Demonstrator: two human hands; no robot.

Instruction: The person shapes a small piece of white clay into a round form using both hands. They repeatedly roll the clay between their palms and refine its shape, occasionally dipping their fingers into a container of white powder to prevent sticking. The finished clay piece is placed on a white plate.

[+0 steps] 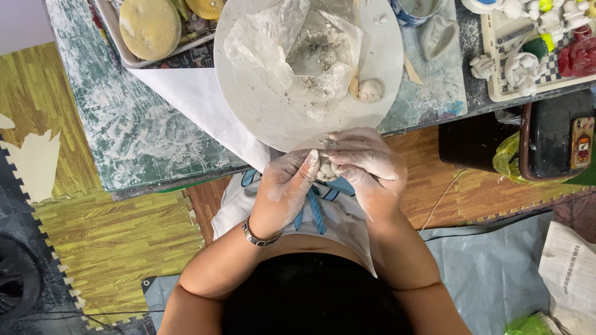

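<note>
Both hands meet just below the centre of the view, coated in pale clay dust. The left hand (287, 186) is curled, its thumb pressing in toward a small lump of clay (325, 171) held between the 2 hands. The right hand (366, 164) cups over the lump from 2 o'clock, fingers bent close around it, so the hands are together and clamped on the clay. A metal bracelet (259, 237) circles the left wrist.

At 12 o'clock from the hands lies a round white board (248, 93), its near edge just beside the fingers. On it sits a crumpled clear plastic bag (292, 49) holding grey clay crumbs, and a small clay ball (371, 90) rests at the bag's 4 o'clock.

At 10 o'clock a tray (118, 37) holds yellow sponges (149, 26). At 2 o'clock another tray (496, 74) carries small white clay figures (523, 67). A blue-patterned cup (415, 11) stands at 1 o'clock.
</note>
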